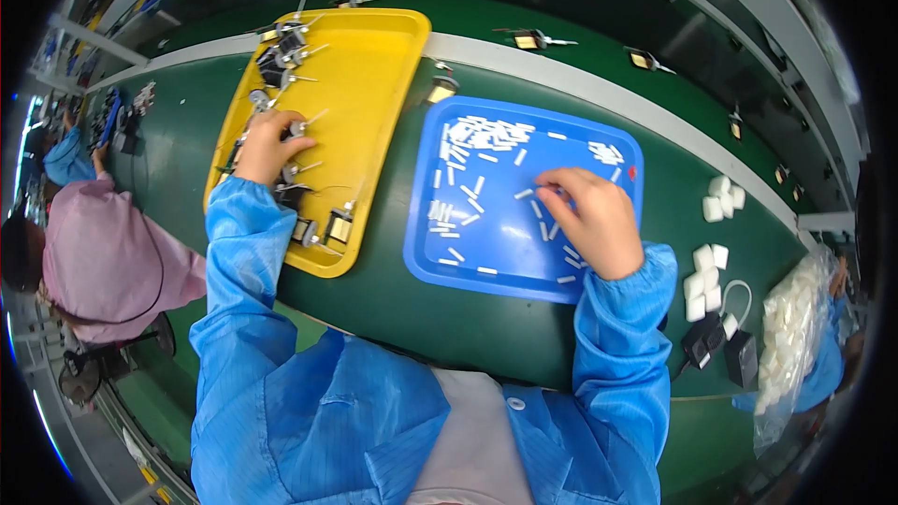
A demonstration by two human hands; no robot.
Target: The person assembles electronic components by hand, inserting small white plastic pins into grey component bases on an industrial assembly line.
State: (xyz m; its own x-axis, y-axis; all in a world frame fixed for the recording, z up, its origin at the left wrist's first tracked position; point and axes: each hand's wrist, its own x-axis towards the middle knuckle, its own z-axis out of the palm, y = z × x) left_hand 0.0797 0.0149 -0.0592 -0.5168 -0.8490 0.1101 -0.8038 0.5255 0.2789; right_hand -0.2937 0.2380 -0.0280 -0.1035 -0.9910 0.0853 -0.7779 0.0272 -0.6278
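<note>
The left hand (267, 145) is reaching into the yellow tray (351, 103), its thumb and index finger curving narrowly around the end of one of the black shafted components (339, 226); whether the fingers are gripping it, I cannot tell. More of these components are lining the tray's left side, several pointing pale shafts toward its middle. The right hand (599, 223) is hovering over the right part of the blue tray (426, 262), its fingers bending close together; whether they are holding one of the white stick-like pieces (482, 134), I cannot tell. Those pieces are crowding into a heap in the far left corner, with a smaller cluster sitting near the far right corner and others lying loose between. Both trays are resting on the green desk (402, 327). Farther right, white blocks (694, 285) are sitting in two groups.
</note>
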